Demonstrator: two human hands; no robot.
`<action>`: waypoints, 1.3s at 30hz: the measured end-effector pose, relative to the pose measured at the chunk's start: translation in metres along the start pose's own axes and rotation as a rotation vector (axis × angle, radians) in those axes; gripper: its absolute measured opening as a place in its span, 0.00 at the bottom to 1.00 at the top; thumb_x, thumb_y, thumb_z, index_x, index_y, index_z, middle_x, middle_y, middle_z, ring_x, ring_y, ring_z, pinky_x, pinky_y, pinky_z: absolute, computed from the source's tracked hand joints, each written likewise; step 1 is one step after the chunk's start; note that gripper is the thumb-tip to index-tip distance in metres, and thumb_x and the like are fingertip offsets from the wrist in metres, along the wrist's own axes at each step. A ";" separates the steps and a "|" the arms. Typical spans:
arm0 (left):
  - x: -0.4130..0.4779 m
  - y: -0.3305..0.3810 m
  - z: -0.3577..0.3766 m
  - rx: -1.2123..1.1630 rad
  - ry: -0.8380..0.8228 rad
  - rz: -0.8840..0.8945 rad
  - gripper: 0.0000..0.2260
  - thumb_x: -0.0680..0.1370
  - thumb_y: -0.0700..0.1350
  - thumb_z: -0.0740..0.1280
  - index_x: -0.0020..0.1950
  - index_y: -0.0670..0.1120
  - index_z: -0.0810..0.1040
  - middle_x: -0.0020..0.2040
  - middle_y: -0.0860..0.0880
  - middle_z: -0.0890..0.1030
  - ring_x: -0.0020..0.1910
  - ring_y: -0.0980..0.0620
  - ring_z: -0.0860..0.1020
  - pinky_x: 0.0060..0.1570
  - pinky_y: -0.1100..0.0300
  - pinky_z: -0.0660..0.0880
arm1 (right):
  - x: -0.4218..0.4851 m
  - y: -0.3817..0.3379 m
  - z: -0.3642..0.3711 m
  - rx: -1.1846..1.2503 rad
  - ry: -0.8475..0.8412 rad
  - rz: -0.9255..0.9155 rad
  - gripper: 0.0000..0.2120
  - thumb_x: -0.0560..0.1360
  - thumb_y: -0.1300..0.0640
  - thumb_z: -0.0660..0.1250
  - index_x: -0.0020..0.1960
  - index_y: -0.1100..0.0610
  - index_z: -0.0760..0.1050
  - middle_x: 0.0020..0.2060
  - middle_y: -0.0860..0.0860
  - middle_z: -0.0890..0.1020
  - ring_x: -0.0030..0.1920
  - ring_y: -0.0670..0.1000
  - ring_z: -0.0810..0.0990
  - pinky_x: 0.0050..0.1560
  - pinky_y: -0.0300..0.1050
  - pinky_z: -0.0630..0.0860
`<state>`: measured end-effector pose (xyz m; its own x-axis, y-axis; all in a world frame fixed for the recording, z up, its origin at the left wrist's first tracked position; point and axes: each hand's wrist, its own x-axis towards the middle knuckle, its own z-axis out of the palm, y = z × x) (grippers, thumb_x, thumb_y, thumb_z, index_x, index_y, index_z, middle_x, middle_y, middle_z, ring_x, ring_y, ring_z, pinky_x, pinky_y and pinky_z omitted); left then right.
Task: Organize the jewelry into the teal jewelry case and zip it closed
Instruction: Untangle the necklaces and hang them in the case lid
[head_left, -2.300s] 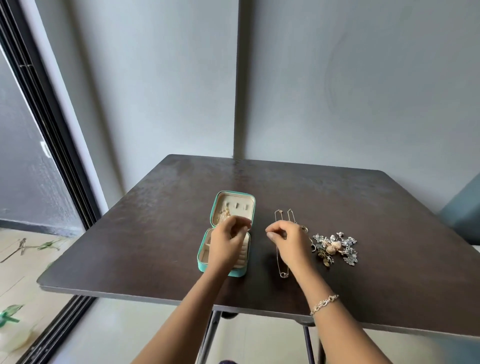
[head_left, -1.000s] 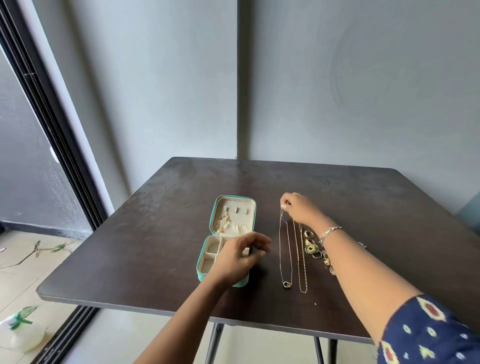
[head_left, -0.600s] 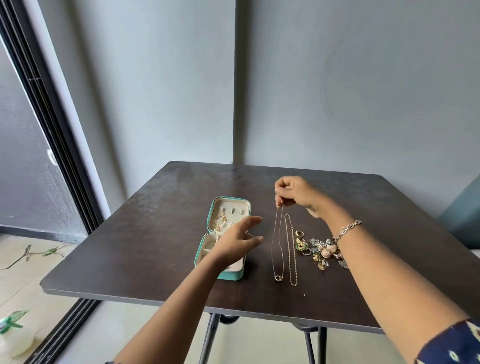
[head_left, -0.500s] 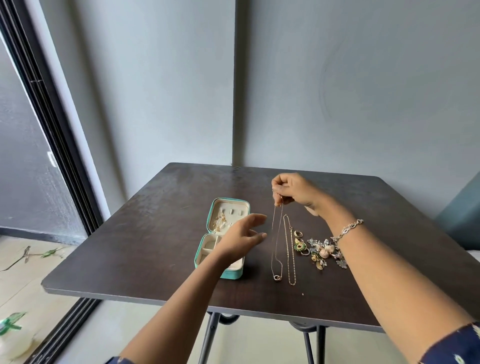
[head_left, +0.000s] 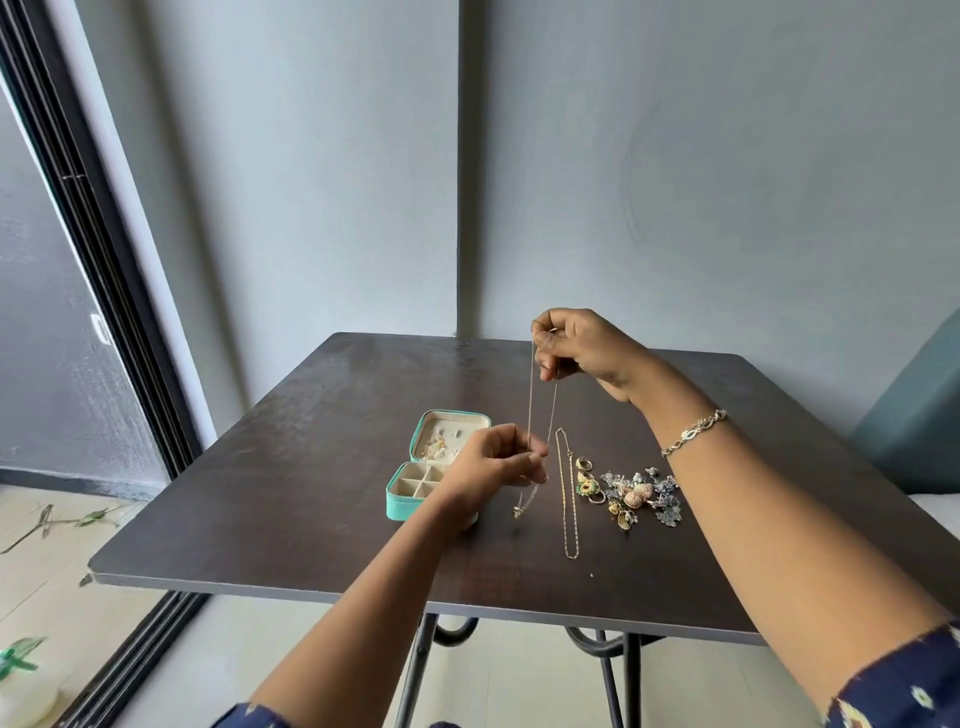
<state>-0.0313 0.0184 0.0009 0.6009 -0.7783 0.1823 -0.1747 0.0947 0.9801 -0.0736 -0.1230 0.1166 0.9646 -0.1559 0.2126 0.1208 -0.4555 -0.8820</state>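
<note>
I'm watching the thin necklace hanging over the table, just right of the open teal jewelry case; the right hand is pinching its top; the left hand is pinching it lower down; another chain and loose jewelry are lying nearby.

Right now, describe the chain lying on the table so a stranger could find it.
On the dark table, look right of the teal case. The chain lies flat in a long narrow loop, left of the jewelry heap. Unlike the lifted necklace, it is untouched.
</note>
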 end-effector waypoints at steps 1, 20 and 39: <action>-0.001 0.001 0.001 -0.014 -0.004 0.006 0.08 0.76 0.33 0.62 0.42 0.44 0.75 0.30 0.53 0.81 0.33 0.57 0.79 0.41 0.63 0.74 | 0.000 -0.004 -0.001 0.006 0.003 -0.006 0.10 0.79 0.64 0.57 0.39 0.56 0.68 0.29 0.52 0.72 0.27 0.45 0.75 0.37 0.41 0.72; -0.008 0.018 0.016 -0.202 0.160 0.059 0.10 0.79 0.36 0.58 0.54 0.45 0.76 0.49 0.49 0.82 0.48 0.54 0.80 0.46 0.65 0.75 | -0.023 -0.064 -0.023 0.180 0.034 -0.141 0.12 0.78 0.67 0.57 0.37 0.58 0.67 0.30 0.51 0.65 0.25 0.44 0.66 0.30 0.37 0.63; -0.029 0.061 0.049 -0.966 0.064 -0.050 0.16 0.74 0.45 0.60 0.58 0.38 0.73 0.57 0.40 0.80 0.53 0.47 0.80 0.57 0.53 0.74 | -0.069 -0.066 -0.014 0.179 0.038 0.016 0.11 0.78 0.62 0.58 0.38 0.55 0.67 0.21 0.46 0.68 0.23 0.46 0.64 0.27 0.36 0.62</action>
<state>-0.0978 0.0160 0.0517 0.6368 -0.7624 0.1147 0.5510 0.5541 0.6240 -0.1513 -0.0948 0.1658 0.9576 -0.1969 0.2104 0.1482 -0.2897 -0.9456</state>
